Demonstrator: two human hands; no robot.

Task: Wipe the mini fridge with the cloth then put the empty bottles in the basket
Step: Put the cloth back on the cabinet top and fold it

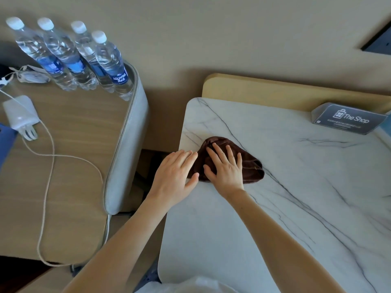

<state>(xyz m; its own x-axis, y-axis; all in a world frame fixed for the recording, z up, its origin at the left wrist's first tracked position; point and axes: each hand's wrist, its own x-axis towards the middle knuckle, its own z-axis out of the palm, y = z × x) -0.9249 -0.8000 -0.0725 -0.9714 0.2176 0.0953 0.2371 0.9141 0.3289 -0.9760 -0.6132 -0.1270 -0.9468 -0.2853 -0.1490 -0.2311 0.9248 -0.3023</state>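
Note:
A dark brown cloth (249, 163) lies bunched on the white marble top (296, 176) near its left edge. My right hand (225, 168) presses flat on the cloth with fingers spread. My left hand (176, 176) rests flat beside it at the marble's left edge, fingertips touching the cloth's left side. Several clear water bottles (84, 58) with blue labels and white caps stand in a row on the wooden desk (74, 166) at the upper left. They look filled with water. No basket or fridge door is in view.
A grey "The Shop" sign (349, 119) stands at the marble's back right. A white charger (19, 115) with a long cable (48, 187) lies on the desk, which has a padded grey rim (124, 144). A gap separates the desk and the marble top.

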